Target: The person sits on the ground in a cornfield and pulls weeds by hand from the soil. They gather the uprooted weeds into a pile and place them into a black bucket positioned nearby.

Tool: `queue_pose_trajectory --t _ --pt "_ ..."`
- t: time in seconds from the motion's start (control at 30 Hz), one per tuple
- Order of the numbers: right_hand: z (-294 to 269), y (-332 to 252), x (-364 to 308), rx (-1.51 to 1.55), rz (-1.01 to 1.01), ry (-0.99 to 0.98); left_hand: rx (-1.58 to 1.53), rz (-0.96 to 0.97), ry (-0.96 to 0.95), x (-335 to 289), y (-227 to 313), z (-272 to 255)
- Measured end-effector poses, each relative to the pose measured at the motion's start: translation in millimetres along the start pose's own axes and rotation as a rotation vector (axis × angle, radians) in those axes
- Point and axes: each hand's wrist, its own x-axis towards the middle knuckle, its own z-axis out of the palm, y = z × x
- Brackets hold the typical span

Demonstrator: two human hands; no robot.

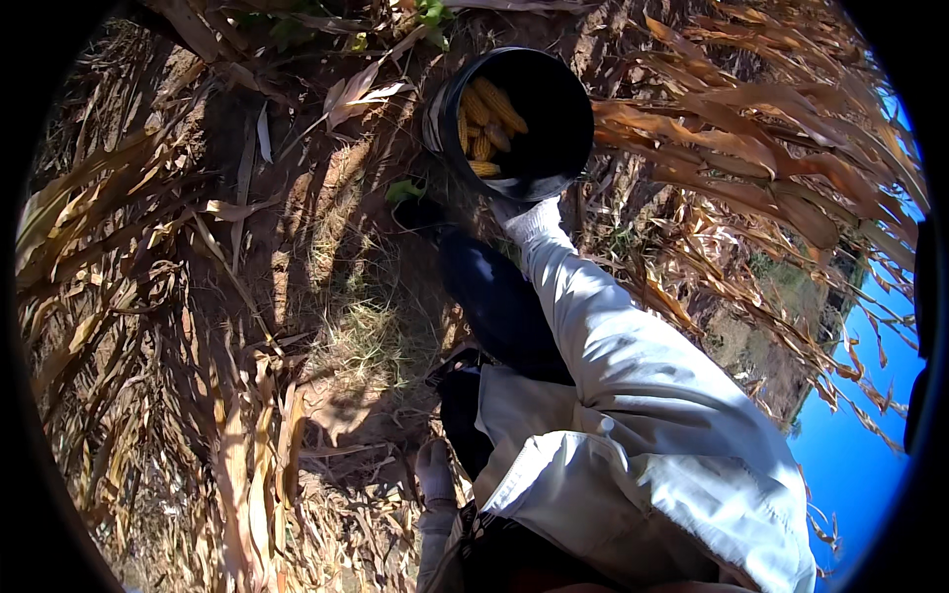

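- Round black plastic bucket [554, 148] sits up ahead of me on the dry brown ground [326, 287], with tall dry corn plants [771, 148] on its right.
- My right hand [532, 219], in a white glove, reaches out on a long pale sleeve [633, 366] and touches the near rim of the bucket. I cannot tell if my fingers grip the rim or just rest there.
- My left hand [435, 472], in a grey glove, hangs low by my side. It looks loosely curled and I see nothing in it.
- Inside the bucket lie yellow corn cobs [486, 121], piled on the left side. The right side of the inside is dark, so I think there is room for more.
- I think it is best to hold the rim tight and keep the bucket level, so the cobs do not roll out.
- Dry leaves [148, 326] cover the ground, so I should step with care.
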Motion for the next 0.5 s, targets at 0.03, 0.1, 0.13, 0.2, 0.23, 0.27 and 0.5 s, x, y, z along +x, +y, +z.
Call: queue_pose_trajectory --t 0.03,0.1,0.13,0.2,0.23,0.27,0.5 --pt "3.2 0.1 4.8 0.181 0.022 0.019 -0.032 -0.031 -0.01 1.1 5.2 3.8" --pt "-0.3 -2.8 15.4 0.335 0.023 0.005 -0.07 0.009 -0.038 6.0 14.2 8.9" --pt "-6.7 -8.2 20.5 0.357 0.017 -0.015 -0.082 0.012 -0.036 6.7 20.2 11.5" --pt "-21.2 -25.3 36.0 0.383 0.001 -0.063 -0.11 0.001 0.009 -0.7 45.8 28.3" --pt "-27.1 -34.8 41.1 0.389 -0.008 -0.078 -0.082 0.008 0.0 -2.3 56.3 30.9" --pt "-34.4 -45.5 48.3 0.393 -0.024 -0.095 -0.007 0.045 -0.024 -7.2 74.4 35.5" --pt "-50.3 -99.6 68.0 0.4 -0.012 -0.156 0.089 0.045 0.025 -16.1 114.7 49.4"
